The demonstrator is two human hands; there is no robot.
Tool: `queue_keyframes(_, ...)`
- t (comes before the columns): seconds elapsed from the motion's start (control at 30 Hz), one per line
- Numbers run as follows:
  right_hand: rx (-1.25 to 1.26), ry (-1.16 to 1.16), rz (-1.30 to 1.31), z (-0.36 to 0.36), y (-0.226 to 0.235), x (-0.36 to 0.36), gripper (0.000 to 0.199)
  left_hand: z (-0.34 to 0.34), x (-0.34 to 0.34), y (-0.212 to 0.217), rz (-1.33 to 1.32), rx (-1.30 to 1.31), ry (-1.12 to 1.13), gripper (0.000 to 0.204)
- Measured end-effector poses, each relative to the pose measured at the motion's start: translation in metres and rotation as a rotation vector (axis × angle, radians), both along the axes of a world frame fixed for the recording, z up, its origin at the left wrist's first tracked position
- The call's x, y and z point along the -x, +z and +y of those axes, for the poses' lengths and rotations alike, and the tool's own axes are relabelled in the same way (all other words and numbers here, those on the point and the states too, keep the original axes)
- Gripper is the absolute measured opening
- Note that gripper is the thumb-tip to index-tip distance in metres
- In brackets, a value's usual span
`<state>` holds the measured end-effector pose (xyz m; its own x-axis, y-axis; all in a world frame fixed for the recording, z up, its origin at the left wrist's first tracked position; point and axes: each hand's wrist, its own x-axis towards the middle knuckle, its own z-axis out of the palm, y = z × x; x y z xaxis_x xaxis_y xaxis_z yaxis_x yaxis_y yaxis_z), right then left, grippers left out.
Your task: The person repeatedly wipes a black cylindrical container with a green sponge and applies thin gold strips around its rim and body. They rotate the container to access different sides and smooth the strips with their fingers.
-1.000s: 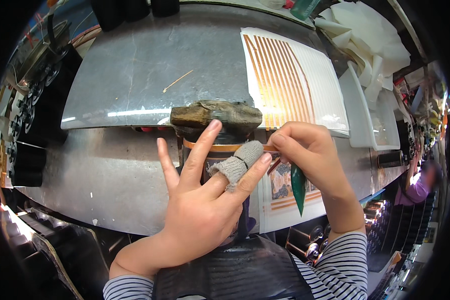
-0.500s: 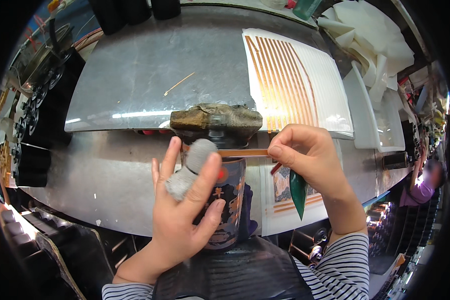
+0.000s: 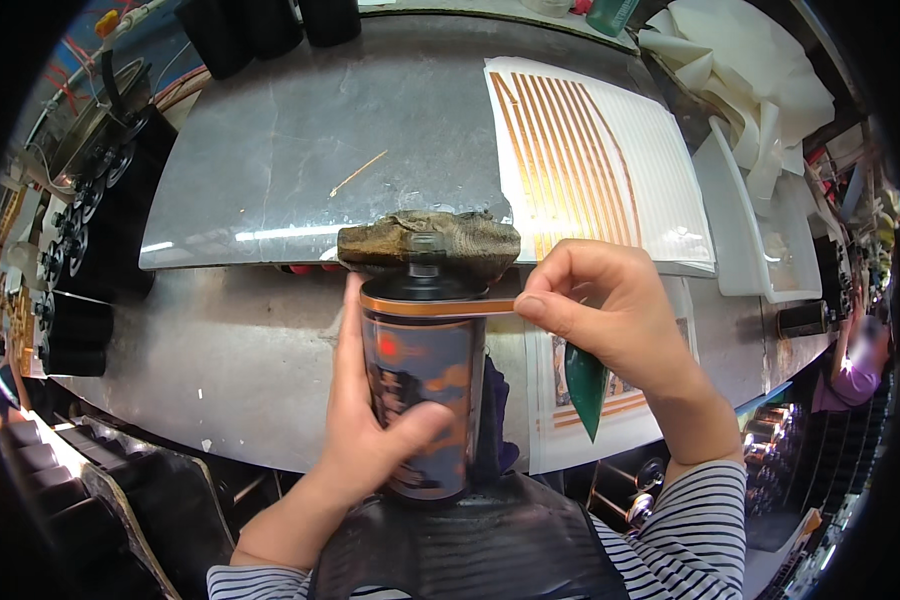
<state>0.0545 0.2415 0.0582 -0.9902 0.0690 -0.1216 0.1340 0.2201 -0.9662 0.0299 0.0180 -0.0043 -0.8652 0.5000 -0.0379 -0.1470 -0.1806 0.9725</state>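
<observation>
A dark cylindrical canister with an orange and grey pattern stands in front of me, close to my apron. My left hand wraps its left side, thumb across the front; the other fingertips are hidden behind it. A copper-coloured strip runs around the canister's upper edge, and its free end stretches to the right. My right hand pinches that end between thumb and forefinger. Below the same palm hangs a green pointed blade, held by the curled fingers. A worn brown block sits just beyond the canister's top.
A white sheet with copper strips lies on the raised grey slab, near a thin loose sliver. At right are a white plastic tub and crumpled paper. Black canisters line the left. A person is far right.
My left hand, with grey covers on two fingers, has moved from in front of the strip to around the canister's side. My right hand has shifted slightly left, still pinching the strip.
</observation>
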Motion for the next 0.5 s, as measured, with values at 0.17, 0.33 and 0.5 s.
queue_keyframes(0.17, -0.012, -0.025, -0.014, 0.007, -0.009, -0.006, 0.015, -0.011, -0.007, 0.019, 0.406, 0.34, 0.023, 0.072)
queue_keyframes(0.33, 0.019, -0.045, -0.046, 0.012, -0.009, -0.011, 0.019, 0.004, -0.003, 0.045, 0.995, 0.837, -0.062, 0.054)
queue_keyframes(0.5, 0.055, -0.063, -0.008, 0.011, -0.01, -0.01, 0.02, 0.01, 0.005, 0.054, 1.023, 0.779, -0.125, 0.053)
